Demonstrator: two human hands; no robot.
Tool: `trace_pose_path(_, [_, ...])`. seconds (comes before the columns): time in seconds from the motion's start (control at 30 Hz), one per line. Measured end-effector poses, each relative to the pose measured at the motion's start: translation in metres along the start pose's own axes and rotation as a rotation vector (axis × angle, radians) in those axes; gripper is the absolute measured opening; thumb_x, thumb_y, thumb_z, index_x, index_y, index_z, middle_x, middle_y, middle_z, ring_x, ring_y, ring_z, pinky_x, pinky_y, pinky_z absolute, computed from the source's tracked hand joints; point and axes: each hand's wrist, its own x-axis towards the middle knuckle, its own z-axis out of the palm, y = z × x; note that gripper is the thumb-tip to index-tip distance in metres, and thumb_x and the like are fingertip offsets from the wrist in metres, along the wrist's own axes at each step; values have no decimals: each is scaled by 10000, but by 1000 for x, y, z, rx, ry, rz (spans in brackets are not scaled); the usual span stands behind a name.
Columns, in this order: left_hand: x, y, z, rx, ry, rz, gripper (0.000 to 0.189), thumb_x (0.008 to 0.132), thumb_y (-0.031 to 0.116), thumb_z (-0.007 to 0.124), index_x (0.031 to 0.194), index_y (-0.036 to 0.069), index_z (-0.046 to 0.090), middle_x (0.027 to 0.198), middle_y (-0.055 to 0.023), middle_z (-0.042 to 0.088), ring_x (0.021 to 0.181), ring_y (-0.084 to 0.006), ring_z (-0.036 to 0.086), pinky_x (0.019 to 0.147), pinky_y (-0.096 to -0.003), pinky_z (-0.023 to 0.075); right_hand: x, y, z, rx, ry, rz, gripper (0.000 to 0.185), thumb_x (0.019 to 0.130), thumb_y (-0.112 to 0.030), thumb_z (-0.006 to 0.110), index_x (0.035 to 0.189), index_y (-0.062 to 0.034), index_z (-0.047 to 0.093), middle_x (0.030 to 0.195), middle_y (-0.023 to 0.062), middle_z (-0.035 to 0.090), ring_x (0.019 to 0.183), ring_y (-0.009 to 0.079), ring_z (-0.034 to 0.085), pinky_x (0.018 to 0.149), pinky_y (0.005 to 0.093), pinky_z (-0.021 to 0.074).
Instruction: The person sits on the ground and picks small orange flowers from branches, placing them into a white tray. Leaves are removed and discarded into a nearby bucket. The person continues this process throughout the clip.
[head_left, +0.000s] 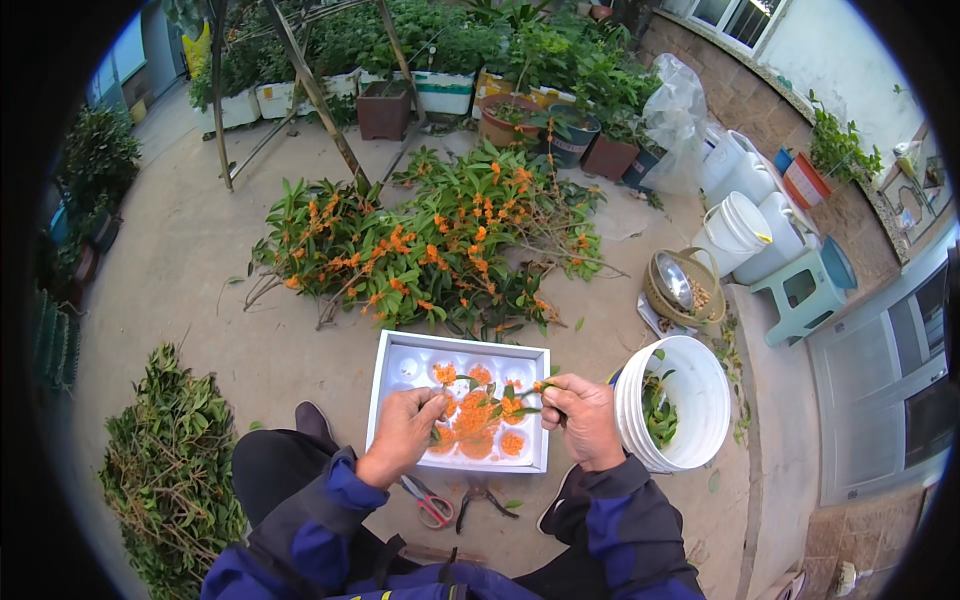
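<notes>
A shallow white box (376, 401) lies on the concrete before me, its moulded tray of round cups holding loose orange blossoms (478, 414). Over it, my right hand (583, 421) grips a leafy sprig with orange flower clusters (513, 407). My left hand (405, 433) pinches the sprig's other end above the box's left half, thumb against forefinger. Part of the sprig is hidden by the fingers. Just right of my right hand stands a white bucket (701, 401) with green leaves (658, 416) inside.
Cut flowering branches (442, 247) are heaped beyond the box. A pile of leafy twigs (169, 457) lies at left. Red-handled scissors (433, 510) and pruning shears (480, 504) rest between my feet. A basket (705, 304) with a metal bowl (673, 279) and a green stool (806, 292) stand at right.
</notes>
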Motion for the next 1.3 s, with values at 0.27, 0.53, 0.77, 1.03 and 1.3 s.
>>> trace_pose_path(0.27, [-9, -17, 38, -521, -181, -267, 246, 1036, 259, 579, 939, 35, 613, 737, 15, 564, 642, -47, 489, 561, -206, 381, -11, 34, 21, -252, 21, -55, 108, 912, -33, 650, 900, 55, 710, 706, 2, 614, 564, 40, 506, 504, 196, 397])
trace_pose_path(0.53, [-10, -5, 50, -445, -186, -30, 292, 1014, 226, 608, 1119, -45, 632, 785, 26, 516, 739, -46, 451, 642, -218, 381, -11, 58, 20, -328, 28, 0, 120, 907, -61, 662, 846, 32, 706, 618, -20, 554, 520, 35, 481, 457, 225, 380])
trace_pose_path(0.77, [-8, -6, 45, -251, -189, 80, 227, 1000, 206, 619, 942, -14, 629, 759, 26, 519, 721, -55, 448, 632, -240, 385, -14, 49, 25, -75, -43, 196, 119, 922, -69, 657, 850, 25, 672, 680, 9, 571, 550, 65, 496, 485, 233, 394])
trace_pose_path(1.03, [-3, -17, 42, -212, -197, 32, 232, 1012, 199, 591, 971, -21, 654, 714, 34, 506, 664, -60, 432, 603, -239, 370, -15, 20, 17, 214, -85, 263, 97, 937, -67, 640, 943, 28, 659, 754, 54, 598, 583, 106, 509, 524, 276, 454])
trace_pose_path(1.3, [-14, 4, 39, 39, -146, 138, 245, 1023, 174, 529, 1042, -8, 692, 605, -65, 505, 551, -173, 496, 552, -346, 411, -7, -71, -80, -1076, 555, -678, 140, 874, -86, 647, 854, 30, 723, 650, 66, 660, 552, 185, 602, 552, 334, 477])
